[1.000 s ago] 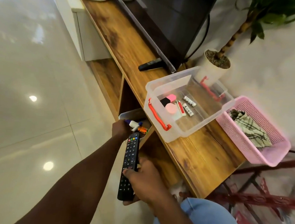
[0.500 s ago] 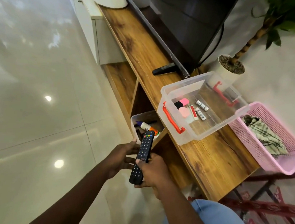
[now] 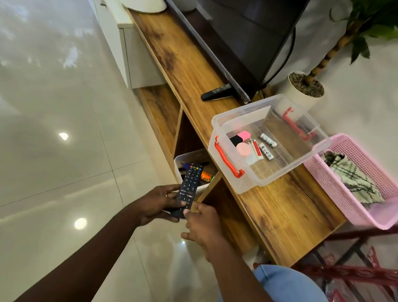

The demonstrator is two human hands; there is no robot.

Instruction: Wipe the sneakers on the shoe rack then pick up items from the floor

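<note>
Remote [image 3: 188, 188] sits in both hands above the floor, just near of the shelf bin [image 3: 186, 156], left hand [image 3: 158, 204] fingers [image 3: 169, 189] curled round its near end, right hand [image 3: 203, 225] pinching there, and I judge it light, stiff, slick, best gripped by its sides.

A glossy, pale tiled floor [image 3: 53, 115] mirrors round spots of light [image 3: 80, 223]. Along the white wall [image 3: 376, 93] runs a long wood-grain worktop [image 3: 176, 61] with open shelves [image 3: 160, 109] beneath and a white cabinet [image 3: 140, 60] at its far end. A dark television [image 3: 251, 24] stands on it, beside a potted plant [image 3: 297, 96].
</note>
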